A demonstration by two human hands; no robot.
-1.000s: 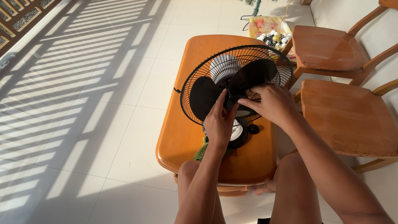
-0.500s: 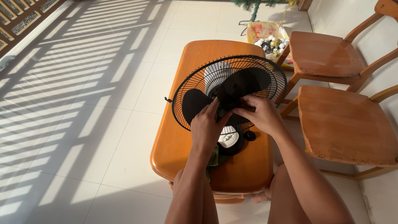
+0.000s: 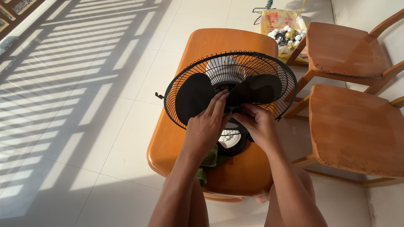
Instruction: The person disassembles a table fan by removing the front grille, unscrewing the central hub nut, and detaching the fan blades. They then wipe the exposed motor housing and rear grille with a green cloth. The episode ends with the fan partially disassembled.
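Observation:
A black table fan stands on a small wooden table. Its rear wire guard is in place and the front is uncovered, so the black blades are bare. My left hand grips the blade assembly at the hub, fingers spread over the left blade's root. My right hand pinches the hub from the right, under the right blade. The fan's round base shows between my wrists. A green cloth lies under my left forearm.
Two wooden chairs stand to the right of the table. A yellow bag of small white and dark balls sits on the tiled floor behind the table. My bare knees are at the table's near edge. Striped sunlight falls across the floor on the left.
The blades have turned, the left one swinging up and the right one lying flatter. Both hands stayed on the hub, shifting lower. The small black cap by the base is now hidden.

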